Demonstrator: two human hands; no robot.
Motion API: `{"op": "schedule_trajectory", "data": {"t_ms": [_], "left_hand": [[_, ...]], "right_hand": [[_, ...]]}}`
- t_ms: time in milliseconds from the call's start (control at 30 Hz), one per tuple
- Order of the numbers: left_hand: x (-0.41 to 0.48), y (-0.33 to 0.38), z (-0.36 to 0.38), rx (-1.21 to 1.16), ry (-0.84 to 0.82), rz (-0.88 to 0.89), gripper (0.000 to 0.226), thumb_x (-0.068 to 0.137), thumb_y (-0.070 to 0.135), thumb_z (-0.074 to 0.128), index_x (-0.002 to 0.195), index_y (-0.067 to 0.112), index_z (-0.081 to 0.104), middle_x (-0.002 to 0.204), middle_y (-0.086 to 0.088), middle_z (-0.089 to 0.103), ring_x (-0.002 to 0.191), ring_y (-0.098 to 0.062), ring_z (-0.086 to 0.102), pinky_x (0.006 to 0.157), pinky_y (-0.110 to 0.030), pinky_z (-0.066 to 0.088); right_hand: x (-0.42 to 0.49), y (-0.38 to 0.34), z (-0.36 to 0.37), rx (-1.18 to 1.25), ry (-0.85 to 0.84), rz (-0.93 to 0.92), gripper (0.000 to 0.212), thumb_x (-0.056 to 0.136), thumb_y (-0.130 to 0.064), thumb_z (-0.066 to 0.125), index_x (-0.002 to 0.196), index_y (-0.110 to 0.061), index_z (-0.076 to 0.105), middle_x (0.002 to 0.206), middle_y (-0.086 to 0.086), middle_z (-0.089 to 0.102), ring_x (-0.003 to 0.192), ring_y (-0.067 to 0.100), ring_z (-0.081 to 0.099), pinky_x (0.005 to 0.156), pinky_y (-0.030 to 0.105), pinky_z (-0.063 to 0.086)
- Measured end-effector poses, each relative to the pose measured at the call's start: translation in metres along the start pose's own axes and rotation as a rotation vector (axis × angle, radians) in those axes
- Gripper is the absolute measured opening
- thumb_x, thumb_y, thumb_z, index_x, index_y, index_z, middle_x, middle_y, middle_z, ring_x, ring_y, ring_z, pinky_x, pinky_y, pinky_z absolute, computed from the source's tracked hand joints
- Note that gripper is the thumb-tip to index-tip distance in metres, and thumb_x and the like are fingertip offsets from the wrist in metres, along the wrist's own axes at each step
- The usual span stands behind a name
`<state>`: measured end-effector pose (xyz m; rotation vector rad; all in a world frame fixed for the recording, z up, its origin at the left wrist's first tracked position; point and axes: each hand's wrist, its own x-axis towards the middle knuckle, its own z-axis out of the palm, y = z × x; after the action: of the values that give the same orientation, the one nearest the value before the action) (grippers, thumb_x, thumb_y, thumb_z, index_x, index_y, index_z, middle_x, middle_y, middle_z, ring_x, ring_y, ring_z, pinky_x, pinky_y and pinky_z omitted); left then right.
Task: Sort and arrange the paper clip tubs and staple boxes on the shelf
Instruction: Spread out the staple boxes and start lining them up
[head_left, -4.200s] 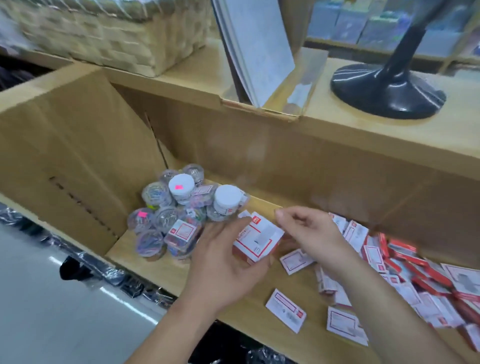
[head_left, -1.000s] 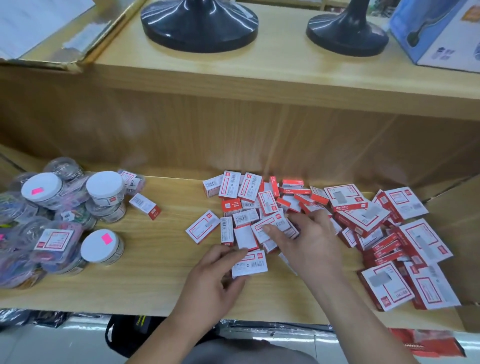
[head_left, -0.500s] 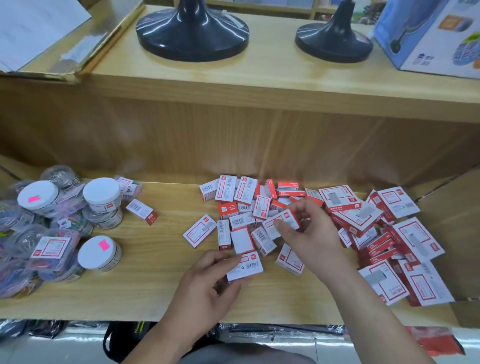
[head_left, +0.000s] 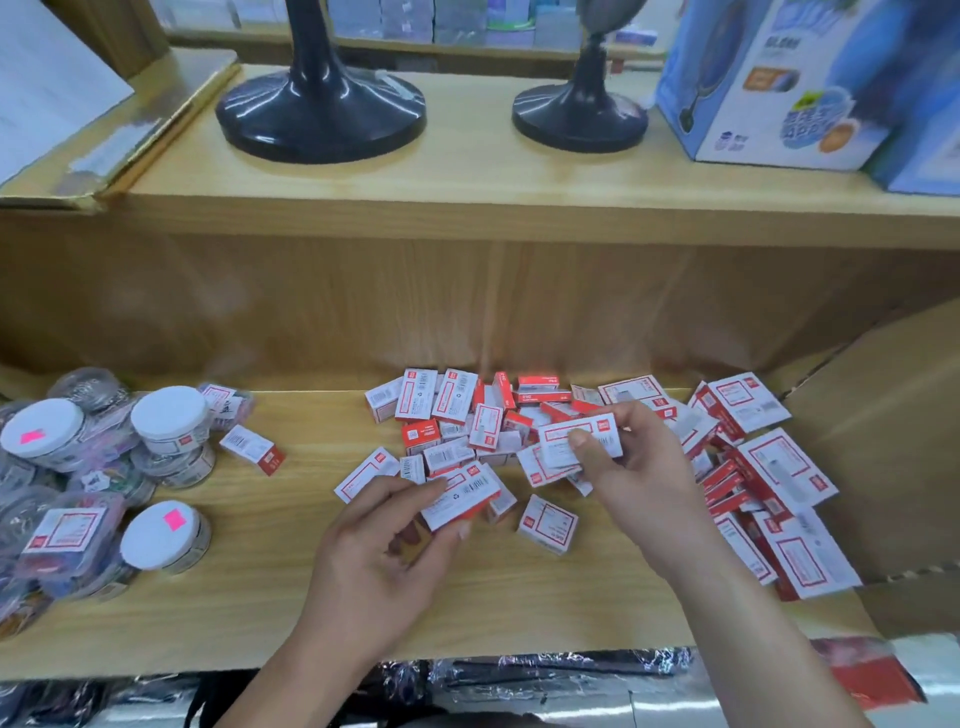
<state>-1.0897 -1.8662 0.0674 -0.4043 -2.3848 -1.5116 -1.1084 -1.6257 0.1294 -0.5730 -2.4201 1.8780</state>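
Note:
Many small red-and-white staple boxes (head_left: 524, 410) lie in a loose heap on the wooden shelf (head_left: 270, 582), with larger ones (head_left: 779, 467) piled at the right. My left hand (head_left: 384, 551) pinches one staple box (head_left: 460, 493) at the heap's front. My right hand (head_left: 639, 467) holds another staple box (head_left: 579, 441) lifted a little above the pile. Round paper clip tubs (head_left: 166, 415) with white lids cluster at the left end. A single staple box (head_left: 252, 449) lies beside the tubs.
A cardboard flap (head_left: 883, 441) walls the shelf's right end. On the upper shelf stand two black round stands (head_left: 322, 114) and a blue carton (head_left: 769, 88). A gold-edged tray with paper (head_left: 104, 130) sits upper left. Wrapped dark goods lie below the shelf edge.
The view swung from the tubs to the staple box heap. Both hands have each lifted a small staple box off the shelf; the right hand's box has risen higher.

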Motion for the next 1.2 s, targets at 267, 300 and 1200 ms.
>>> {"op": "schedule_trajectory", "data": {"t_ms": [267, 300, 1200], "left_hand": [[0.012, 0.025, 0.025, -0.007, -0.004, 0.042, 0.034, 0.075, 0.024, 0.084, 0.108, 0.018, 0.078, 0.091, 0.008, 0.063, 0.061, -0.009, 0.054, 0.058, -0.012, 0.042], [0.014, 0.029, 0.032, -0.024, -0.016, 0.055, 0.033, 0.075, 0.023, 0.084, 0.107, 0.018, 0.078, 0.091, 0.009, 0.064, 0.061, -0.009, 0.053, 0.058, -0.011, 0.042], [0.078, 0.11, 0.244, 0.029, -0.319, 0.193, 0.043, 0.086, 0.019, 0.077, 0.128, 0.022, 0.066, 0.123, 0.003, 0.064, 0.112, -0.012, 0.06, 0.098, -0.025, 0.048]], "right_hand": [[0.0, -0.003, -0.013, -0.032, 0.053, -0.195, 0.009, 0.093, -0.014, 0.07, 0.098, -0.018, 0.064, 0.09, -0.007, 0.073, 0.086, 0.004, 0.069, 0.074, 0.019, 0.052], [-0.002, -0.002, -0.021, -0.026, 0.072, -0.208, 0.008, 0.091, -0.012, 0.071, 0.096, -0.017, 0.066, 0.089, -0.004, 0.074, 0.086, 0.01, 0.07, 0.076, 0.025, 0.054], [-0.012, 0.074, -0.167, -0.13, 0.363, -0.168, 0.024, 0.093, -0.018, 0.066, 0.104, -0.04, 0.067, 0.106, -0.022, 0.07, 0.101, -0.001, 0.066, 0.086, 0.022, 0.054]]}}
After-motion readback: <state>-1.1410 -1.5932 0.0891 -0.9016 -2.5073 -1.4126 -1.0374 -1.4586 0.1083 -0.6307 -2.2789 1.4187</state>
